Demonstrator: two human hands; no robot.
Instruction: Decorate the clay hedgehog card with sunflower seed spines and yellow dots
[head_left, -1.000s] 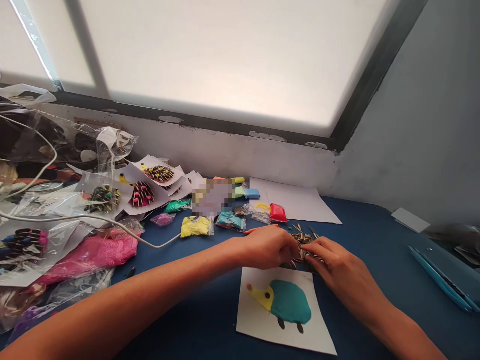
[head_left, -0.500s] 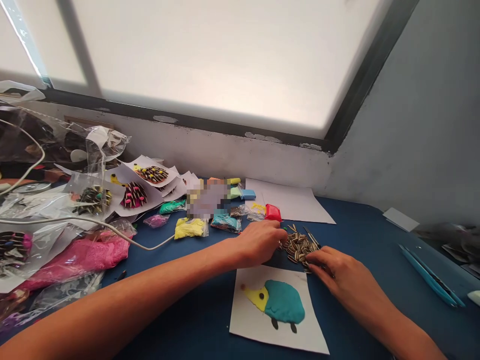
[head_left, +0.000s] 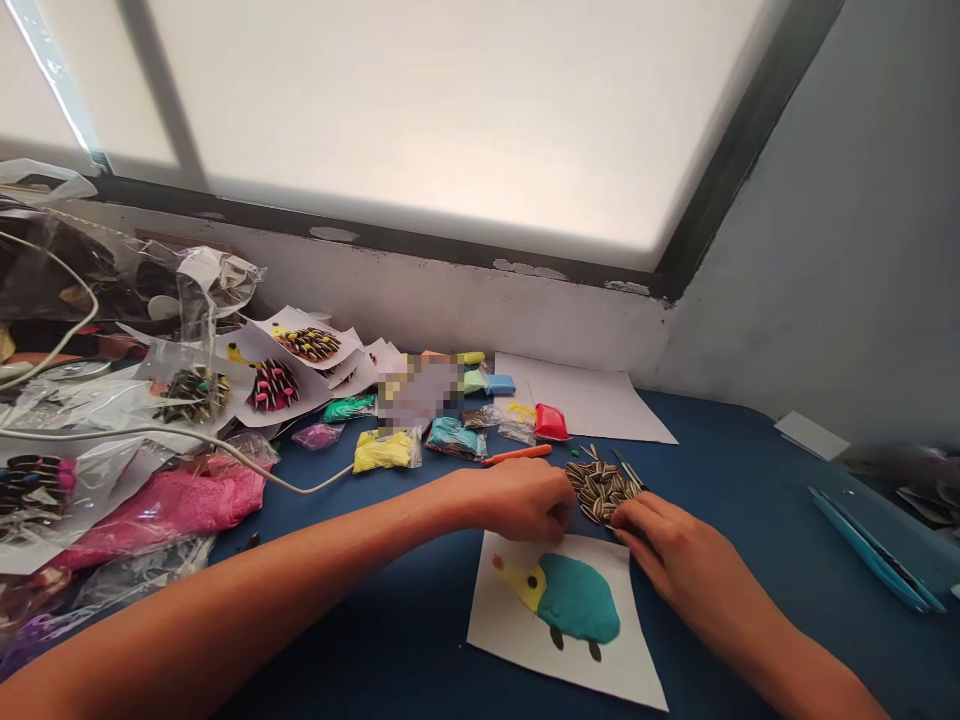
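Now both hands have drawn back: left hand (head_left: 525, 497) curled shut, right hand (head_left: 664, 545) loosely open, fingertips at the seeds (head_left: 602, 482) above the card (head_left: 510, 625).

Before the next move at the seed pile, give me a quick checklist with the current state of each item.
1. Seed pile within reach of both hands: ok.
2. Left hand at the pile's edge: ok.
3. Right hand touching the pile: ok.
4. A seed pinched in either hand: cannot tell.
5. Paper sheet flat on the table: ok.
6. Teal clay hedgehog uncovered: ok.
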